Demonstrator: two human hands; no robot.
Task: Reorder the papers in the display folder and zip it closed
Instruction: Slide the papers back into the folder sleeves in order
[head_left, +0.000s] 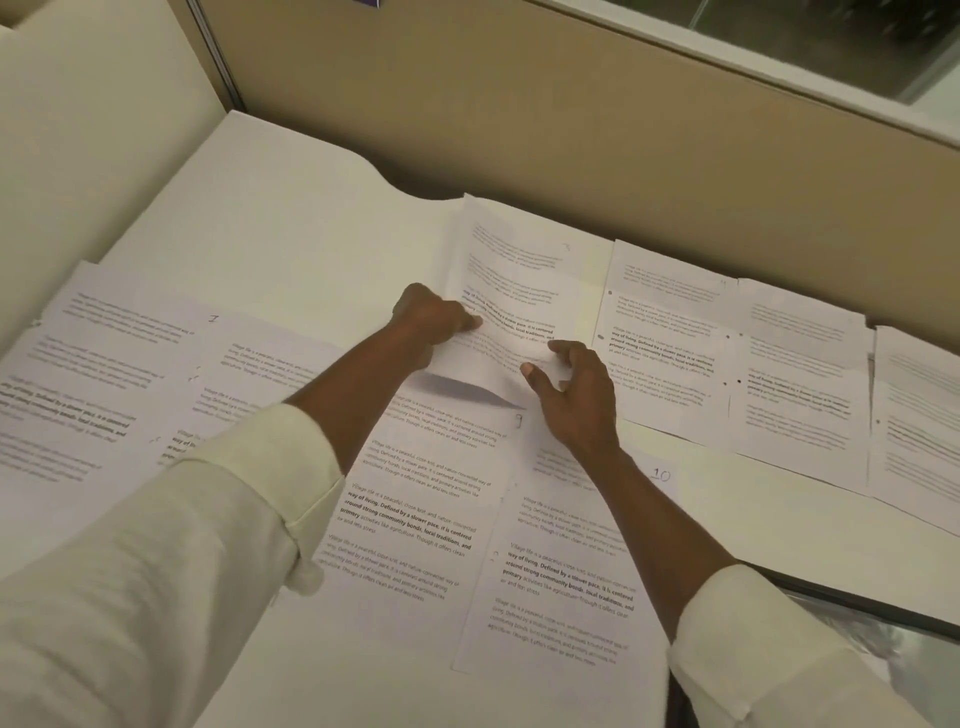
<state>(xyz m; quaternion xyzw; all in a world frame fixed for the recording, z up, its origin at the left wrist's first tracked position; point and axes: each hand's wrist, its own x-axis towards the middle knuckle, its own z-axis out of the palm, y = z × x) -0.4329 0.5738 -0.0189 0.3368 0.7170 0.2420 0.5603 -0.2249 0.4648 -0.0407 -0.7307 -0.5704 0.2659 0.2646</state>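
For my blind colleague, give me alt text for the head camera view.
Both hands hold one printed white paper sheet partly raised off a white desk: the left hand grips its left edge, the right hand pinches its lower edge. More printed sheets lie around.

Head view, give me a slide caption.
Left hand and right hand hold a printed sheet over numbered pages on the desk.
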